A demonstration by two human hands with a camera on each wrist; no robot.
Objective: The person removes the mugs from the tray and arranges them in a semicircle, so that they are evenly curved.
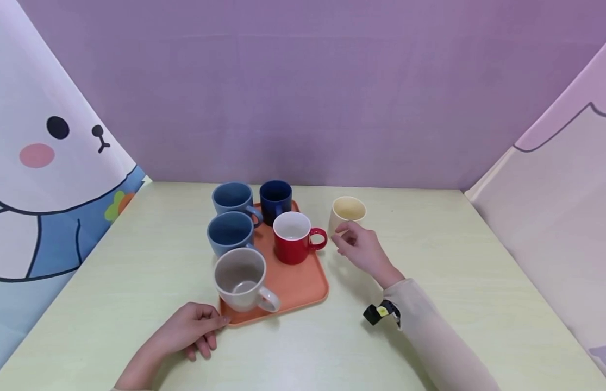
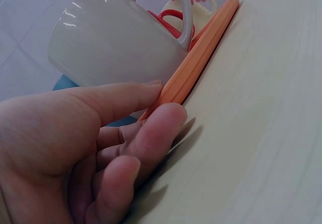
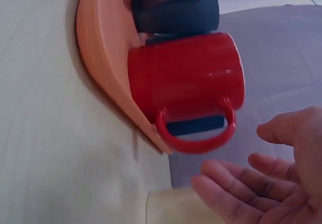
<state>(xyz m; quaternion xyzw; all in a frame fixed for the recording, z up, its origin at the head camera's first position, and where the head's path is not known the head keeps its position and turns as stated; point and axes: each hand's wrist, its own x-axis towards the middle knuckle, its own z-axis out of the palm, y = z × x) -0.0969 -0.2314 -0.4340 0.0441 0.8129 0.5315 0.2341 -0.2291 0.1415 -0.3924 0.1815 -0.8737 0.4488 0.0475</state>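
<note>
My left hand (image 1: pixel 190 328) pinches the near left corner of an orange tray (image 1: pixel 303 279), thumb on top of the rim and fingers below, as the left wrist view shows. Beside that corner a grey mug (image 1: pixel 240 277) stands on the tray. My right hand (image 1: pixel 362 248) is just in front of a cream mug (image 1: pixel 349 209) on the table, holding nothing, its fingers loosely bent and apart in the right wrist view. Left of this hand, a red mug (image 1: pixel 291 241) with a white inside sits on the tray, its handle pointing right past the tray's edge.
Two greyish-blue mugs, one behind (image 1: pixel 232 195) and one nearer (image 1: pixel 230 232), line the tray's left side. A dark blue mug (image 1: pixel 275 200) stands at its far edge. A purple cloth (image 1: pixel 303 108) rises behind the pale table (image 1: pixel 454 260).
</note>
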